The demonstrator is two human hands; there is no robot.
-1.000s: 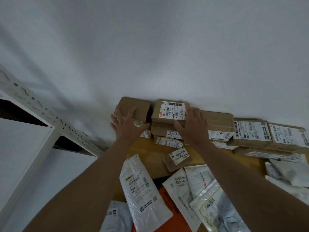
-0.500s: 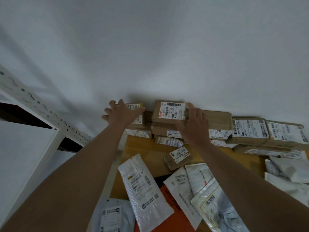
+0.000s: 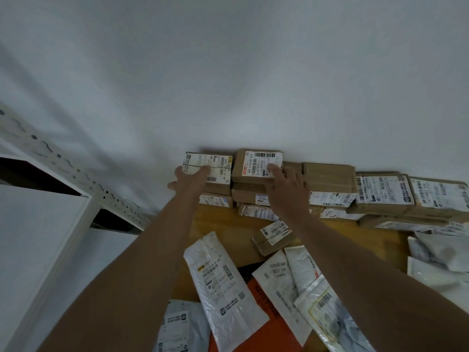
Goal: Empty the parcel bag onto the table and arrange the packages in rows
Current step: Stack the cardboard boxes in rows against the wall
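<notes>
Carefully now: your labelled cardboard box (image 3: 210,171) sits atop the leftmost stack against the wall (image 3: 228,85), just left of the barcode-labelled box (image 3: 258,165). Its stack looks narrow and stands at the table's (image 3: 220,224) left edge, so a sideways nudge could likely tip it off. Your left hand (image 3: 189,177) lies on the box's near-left corner, fingers loosely spread, not gripping. Your right hand (image 3: 286,185) rests flat on the neighbouring box, fingers together. Loose white mailers (image 3: 223,283) lie nearer you.
</notes>
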